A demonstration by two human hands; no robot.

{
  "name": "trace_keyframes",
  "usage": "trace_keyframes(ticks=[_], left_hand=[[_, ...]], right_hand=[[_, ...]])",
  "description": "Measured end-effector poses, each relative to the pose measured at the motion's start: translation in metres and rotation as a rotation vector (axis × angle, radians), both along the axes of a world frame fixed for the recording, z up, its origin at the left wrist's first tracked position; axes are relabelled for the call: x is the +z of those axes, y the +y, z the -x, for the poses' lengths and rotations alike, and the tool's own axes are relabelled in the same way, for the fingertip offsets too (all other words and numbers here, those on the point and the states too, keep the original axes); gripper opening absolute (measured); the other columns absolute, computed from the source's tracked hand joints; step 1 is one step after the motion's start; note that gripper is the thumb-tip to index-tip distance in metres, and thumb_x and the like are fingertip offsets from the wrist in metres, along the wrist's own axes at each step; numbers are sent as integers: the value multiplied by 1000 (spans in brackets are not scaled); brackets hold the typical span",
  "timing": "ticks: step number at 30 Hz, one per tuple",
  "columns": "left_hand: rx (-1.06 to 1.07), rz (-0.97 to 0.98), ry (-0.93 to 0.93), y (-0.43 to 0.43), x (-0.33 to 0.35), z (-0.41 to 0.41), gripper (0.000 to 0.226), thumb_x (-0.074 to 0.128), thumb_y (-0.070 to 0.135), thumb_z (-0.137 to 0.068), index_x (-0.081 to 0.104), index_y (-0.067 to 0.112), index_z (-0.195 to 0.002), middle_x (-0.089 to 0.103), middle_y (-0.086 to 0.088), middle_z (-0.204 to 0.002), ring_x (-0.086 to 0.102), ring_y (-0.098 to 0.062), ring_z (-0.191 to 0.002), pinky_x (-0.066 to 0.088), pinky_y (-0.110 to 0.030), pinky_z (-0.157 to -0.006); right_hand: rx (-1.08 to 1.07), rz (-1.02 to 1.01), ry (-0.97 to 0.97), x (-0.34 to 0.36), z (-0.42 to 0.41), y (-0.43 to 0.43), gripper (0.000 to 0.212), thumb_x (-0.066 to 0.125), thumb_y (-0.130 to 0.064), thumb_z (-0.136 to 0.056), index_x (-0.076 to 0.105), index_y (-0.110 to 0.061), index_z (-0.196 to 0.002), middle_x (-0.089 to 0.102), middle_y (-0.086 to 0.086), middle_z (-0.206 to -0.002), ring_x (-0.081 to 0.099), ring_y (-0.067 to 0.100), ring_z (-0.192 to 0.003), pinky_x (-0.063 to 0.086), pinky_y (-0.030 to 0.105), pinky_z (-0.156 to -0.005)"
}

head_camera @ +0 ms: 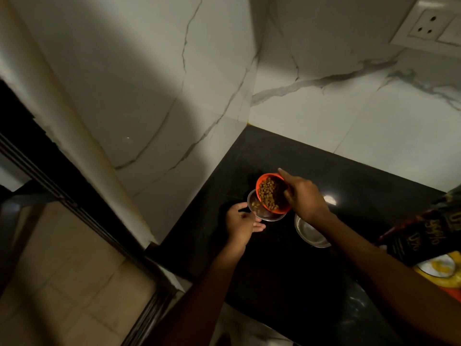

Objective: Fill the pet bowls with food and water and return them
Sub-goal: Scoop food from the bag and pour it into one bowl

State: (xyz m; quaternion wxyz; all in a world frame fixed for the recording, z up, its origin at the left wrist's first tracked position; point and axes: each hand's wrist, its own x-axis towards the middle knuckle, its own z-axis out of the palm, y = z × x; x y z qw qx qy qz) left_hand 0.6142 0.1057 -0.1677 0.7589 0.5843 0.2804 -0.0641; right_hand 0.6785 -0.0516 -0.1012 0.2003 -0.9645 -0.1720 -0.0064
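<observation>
My right hand (305, 197) grips an orange cup (283, 209) full of brown kibble and tilts it leftward over a steel pet bowl (252, 202) on the black counter (274, 265). A few kibble pieces lie in that bowl. My left hand (240, 224) steadies the bowl's near rim with its fingers. A second steel pet bowl (309, 231), with nothing in it, stands to the right, partly hidden under my right forearm.
A dark pet food bag (424, 236) with yellow print lies at the counter's right edge. White marble walls meet in the corner behind the bowls. A wall socket (425, 23) sits top right. A black door frame and tiled floor lie to the left.
</observation>
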Motion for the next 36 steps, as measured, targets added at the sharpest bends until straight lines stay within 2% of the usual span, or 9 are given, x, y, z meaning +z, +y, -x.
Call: trace_keyframes(ticks=[13,18,25,29,36], left_hand=[[-17,12,0,3,-5,2,39,53,-3,-93,46,1,-131,68,-19,-82,70,-20,-54,60,-27,-54],[-15,17,3,5,-4,2,39,52,-4,-94,46,0,-132,67,-19,-81,69,-16,-50,59,-25,-51],[-1,33,1,4,-6,2,38,52,-4,-93,47,1,-130,67,-22,-84,70,-26,-59,59,-27,-52],[3,42,-4,4,-5,2,36,52,-5,-94,47,0,-129,67,-23,-84,69,-25,-58,58,-26,-51],[4,53,3,5,-5,3,37,53,-5,-93,47,2,-129,68,-23,-86,70,-25,-60,59,-26,-52]], right_hand=[[69,75,-75,-2,4,-1,69,55,-7,-91,28,-26,-152,62,10,-121,61,25,-104,47,32,-79],[90,80,-101,0,7,-1,70,56,-7,-91,27,-25,-152,62,11,-118,62,27,-98,51,36,-78],[126,76,-141,0,11,0,72,58,-5,-89,28,-23,-151,64,11,-114,64,25,-92,55,39,-74],[129,90,-163,0,13,1,73,59,-5,-88,28,-24,-151,64,11,-112,65,26,-90,56,41,-71],[93,103,-235,0,11,-2,71,60,-7,-89,30,-25,-151,64,11,-111,66,28,-80,51,35,-60]])
